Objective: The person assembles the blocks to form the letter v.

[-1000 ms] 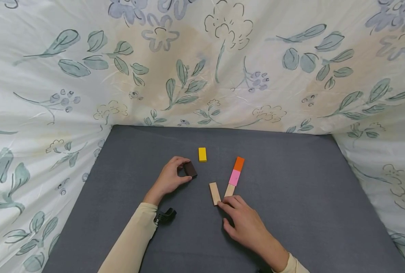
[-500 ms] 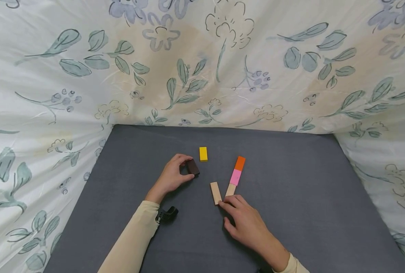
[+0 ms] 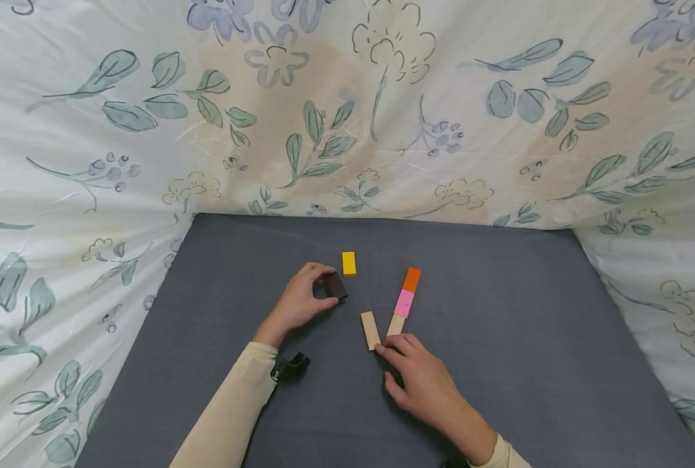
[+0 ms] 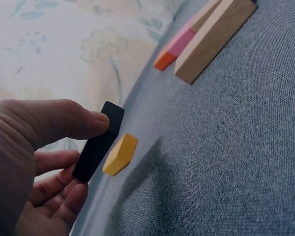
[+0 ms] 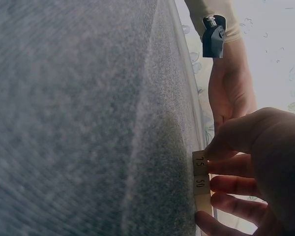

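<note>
My left hand [image 3: 300, 299] pinches a dark brown block [image 3: 335, 286] between thumb and fingers. In the left wrist view the same block [image 4: 96, 147] looks almost black, held tilted close over the cloth. My right hand [image 3: 426, 383] has its fingertips at the near ends of two plain wooden blocks. The left wooden block [image 3: 370, 330] slants toward the right one [image 3: 396, 325], narrowing to a V near my fingers. The right one lines up with a pink block [image 3: 404, 303] and an orange block [image 3: 411, 279]. The right wrist view shows block ends marked "75" [image 5: 200, 162] and "50" [image 5: 200, 184].
A yellow block [image 3: 349, 264] stands beyond my left hand, alone on the dark grey cloth [image 3: 499, 338]. Floral curtains [image 3: 347, 110] enclose the back and both sides. A black strap [image 3: 290, 367] sits at my left wrist.
My left hand has shifted a little to the right and away from me with the dark brown block, nearing the wooden blocks. My right hand has stayed in place.
</note>
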Motion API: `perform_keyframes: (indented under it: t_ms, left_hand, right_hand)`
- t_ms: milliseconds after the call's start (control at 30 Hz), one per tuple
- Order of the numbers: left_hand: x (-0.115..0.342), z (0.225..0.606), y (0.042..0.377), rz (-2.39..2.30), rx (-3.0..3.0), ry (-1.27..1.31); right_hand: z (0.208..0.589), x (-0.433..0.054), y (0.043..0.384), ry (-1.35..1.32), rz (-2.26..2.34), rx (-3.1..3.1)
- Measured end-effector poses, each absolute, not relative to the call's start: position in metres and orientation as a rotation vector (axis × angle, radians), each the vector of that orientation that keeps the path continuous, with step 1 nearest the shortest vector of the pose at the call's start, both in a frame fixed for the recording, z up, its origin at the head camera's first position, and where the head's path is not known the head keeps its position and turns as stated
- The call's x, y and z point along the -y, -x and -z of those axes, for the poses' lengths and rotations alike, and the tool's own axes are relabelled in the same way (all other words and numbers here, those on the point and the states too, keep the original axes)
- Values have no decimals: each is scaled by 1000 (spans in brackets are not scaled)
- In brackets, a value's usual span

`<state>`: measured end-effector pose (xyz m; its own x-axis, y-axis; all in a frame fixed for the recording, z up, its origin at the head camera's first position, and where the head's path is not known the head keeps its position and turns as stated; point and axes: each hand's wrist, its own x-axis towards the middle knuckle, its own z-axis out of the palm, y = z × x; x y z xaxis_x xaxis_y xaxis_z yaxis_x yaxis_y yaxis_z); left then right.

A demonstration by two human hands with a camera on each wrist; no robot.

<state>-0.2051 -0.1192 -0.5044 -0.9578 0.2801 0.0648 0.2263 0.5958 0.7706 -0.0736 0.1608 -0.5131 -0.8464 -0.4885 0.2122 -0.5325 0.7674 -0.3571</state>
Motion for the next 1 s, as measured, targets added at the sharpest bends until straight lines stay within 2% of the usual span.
perform_keyframes:
  t_ms: [1000]
  left_hand:
    - [99, 499, 209, -1322, -2719, -472]
  right_hand:
    - [515, -160, 72, -810, -617, 2871]
